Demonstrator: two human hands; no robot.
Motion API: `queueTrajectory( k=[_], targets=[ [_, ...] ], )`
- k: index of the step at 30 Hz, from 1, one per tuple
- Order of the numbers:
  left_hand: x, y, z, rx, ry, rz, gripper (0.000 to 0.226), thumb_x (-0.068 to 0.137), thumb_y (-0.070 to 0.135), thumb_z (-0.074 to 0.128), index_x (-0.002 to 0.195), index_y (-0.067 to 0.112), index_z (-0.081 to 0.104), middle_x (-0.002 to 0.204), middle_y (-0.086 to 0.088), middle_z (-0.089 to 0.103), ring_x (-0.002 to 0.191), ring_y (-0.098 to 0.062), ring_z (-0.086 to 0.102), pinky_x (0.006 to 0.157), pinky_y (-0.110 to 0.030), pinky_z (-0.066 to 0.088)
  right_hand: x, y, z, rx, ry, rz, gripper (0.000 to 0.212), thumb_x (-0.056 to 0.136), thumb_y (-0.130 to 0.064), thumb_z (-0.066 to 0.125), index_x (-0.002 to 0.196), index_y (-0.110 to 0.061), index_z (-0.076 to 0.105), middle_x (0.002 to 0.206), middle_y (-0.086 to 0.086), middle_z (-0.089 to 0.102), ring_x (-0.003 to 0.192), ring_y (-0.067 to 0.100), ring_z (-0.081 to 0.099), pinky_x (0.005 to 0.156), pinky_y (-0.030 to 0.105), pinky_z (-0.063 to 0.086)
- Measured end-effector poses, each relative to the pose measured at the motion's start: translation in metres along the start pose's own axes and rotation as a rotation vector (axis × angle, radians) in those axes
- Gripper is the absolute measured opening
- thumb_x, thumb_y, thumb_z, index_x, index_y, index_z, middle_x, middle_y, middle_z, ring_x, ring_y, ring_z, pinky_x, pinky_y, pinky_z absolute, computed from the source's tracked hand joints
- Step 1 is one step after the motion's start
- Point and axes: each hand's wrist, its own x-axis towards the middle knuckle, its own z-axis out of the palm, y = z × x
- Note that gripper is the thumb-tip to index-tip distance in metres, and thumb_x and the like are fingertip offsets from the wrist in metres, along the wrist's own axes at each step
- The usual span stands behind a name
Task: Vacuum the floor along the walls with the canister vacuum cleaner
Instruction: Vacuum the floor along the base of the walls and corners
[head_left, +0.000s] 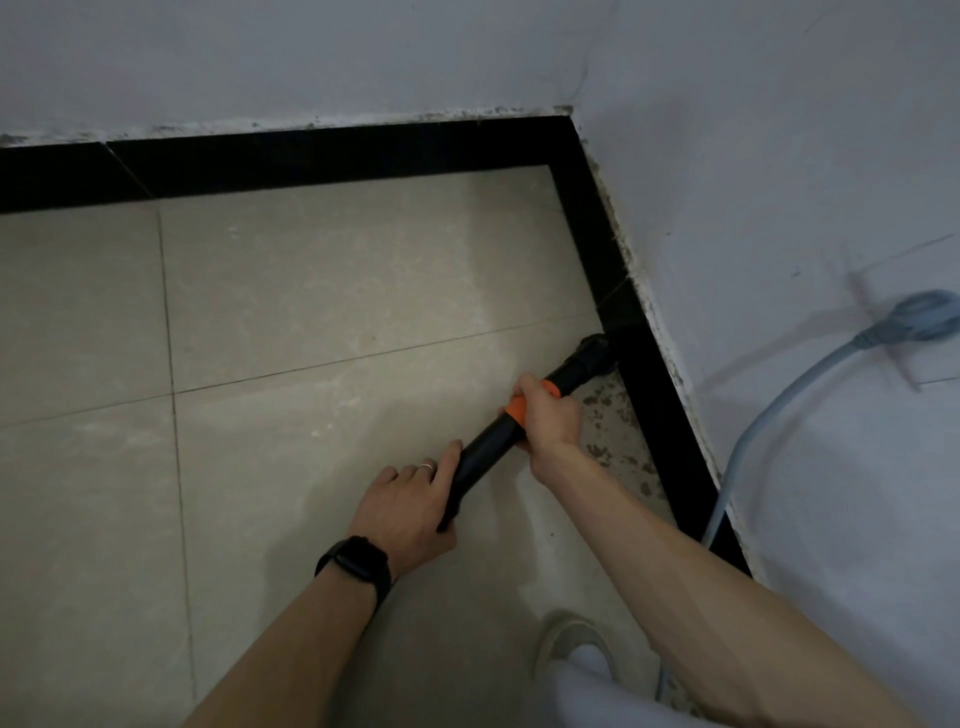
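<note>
The left hand (410, 512) wraps the near end of the wand (488, 447). The right hand (550, 415) clamps higher up at its orange collar (517, 408), so the two are apart. The tube looks like stiff, smooth, light plastic, best steered from that collar. Its round nozzle (595, 353) meets the glossy black border (660, 415), with dirt specks (605, 410) right of the wand on matte tile (311, 312).

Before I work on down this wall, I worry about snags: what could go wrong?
The grey power cord hangs from its plug to the floor along this wall; the nozzle or your shoe could catch it and pull the plug. The dark debris beside the black border may not lift.
</note>
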Motion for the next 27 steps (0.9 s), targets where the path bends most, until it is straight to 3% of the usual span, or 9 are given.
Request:
queueTrajectory(
  k=[3, 6, 10, 14, 20, 24, 27],
  targets=[
    [0.003, -0.001, 0.001, -0.031, -0.002, -0.046, 0.093, 0.078, 0.045, 0.057, 0.152, 0.020, 0.007, 0.116, -0.005, 0.061, 0.097, -0.026, 0.062, 0.078, -0.035, 0.042, 0.003, -0.001, 0.005, -0.028, 0.011, 0.001, 0.035, 0.079, -0.017, 0.072, 0.109, -0.003, 0.062, 0.087, 0.012, 0.070, 0.064, 0.020, 0.072, 0.058, 0.032, 0.060],
    [0.007, 0.001, 0.000, -0.125, -0.037, -0.132, 0.090, 0.078, 0.044, 0.057, 0.152, 0.026, 0.010, 0.116, -0.001, 0.059, 0.098, -0.024, 0.061, 0.078, -0.033, 0.043, 0.006, -0.007, 0.016, -0.117, 0.030, -0.017, 0.054, 0.072, -0.028, 0.074, 0.117, -0.003, 0.061, 0.104, 0.017, 0.072, 0.082, 0.027, 0.073, 0.069, 0.041, 0.065],
    [0.020, -0.001, -0.002, -0.496, -0.123, -0.264, 0.091, 0.076, 0.041, 0.068, 0.147, 0.040, 0.012, 0.105, 0.001, 0.058, 0.086, -0.021, 0.061, 0.075, -0.036, 0.053, 0.008, -0.027, 0.034, -0.246, 0.027, -0.048, 0.056, 0.083, -0.028, 0.074, 0.127, -0.004, 0.049, 0.111, 0.015, 0.066, 0.095, 0.030, 0.067, 0.082, 0.046, 0.063],
    [0.034, -0.005, 0.001, -0.806, -0.191, -0.296, 0.092, 0.072, 0.038, 0.077, 0.143, 0.045, 0.019, 0.100, 0.008, 0.061, 0.083, -0.015, 0.062, 0.075, -0.036, 0.056, 0.014, -0.041, 0.048, -0.364, 0.033, -0.093, 0.062, 0.087, -0.026, 0.074, 0.133, 0.000, 0.043, 0.113, 0.012, 0.061, 0.096, 0.028, 0.063, 0.082, 0.040, 0.060],
    [0.036, -0.009, -0.005, -0.784, -0.265, -0.272, 0.097, 0.071, 0.036, 0.078, 0.146, 0.042, 0.017, 0.100, 0.006, 0.062, 0.083, -0.018, 0.063, 0.075, -0.038, 0.056, 0.017, -0.036, 0.046, -0.412, 0.036, -0.066, 0.062, 0.091, -0.028, 0.071, 0.137, -0.003, 0.037, 0.115, 0.013, 0.059, 0.086, 0.022, 0.060, 0.063, 0.032, 0.055],
    [0.027, -0.012, -0.008, -0.725, -0.293, -0.234, 0.098, 0.072, 0.036, 0.079, 0.146, 0.041, 0.015, 0.098, 0.004, 0.061, 0.081, -0.017, 0.062, 0.072, -0.038, 0.056, 0.008, -0.027, 0.041, -0.352, 0.060, -0.028, 0.062, 0.091, -0.028, 0.071, 0.137, -0.004, 0.035, 0.113, 0.014, 0.060, 0.095, 0.029, 0.064, 0.080, 0.046, 0.063],
    [0.019, -0.017, -0.011, -0.636, -0.318, -0.209, 0.100, 0.072, 0.039, 0.078, 0.146, 0.040, 0.013, 0.097, 0.003, 0.061, 0.080, -0.018, 0.062, 0.071, -0.038, 0.056, -0.002, -0.018, 0.036, -0.293, 0.063, -0.014, 0.063, 0.089, -0.027, 0.072, 0.136, -0.005, 0.037, 0.115, 0.014, 0.061, 0.098, 0.029, 0.065, 0.085, 0.051, 0.062]
  ],
)
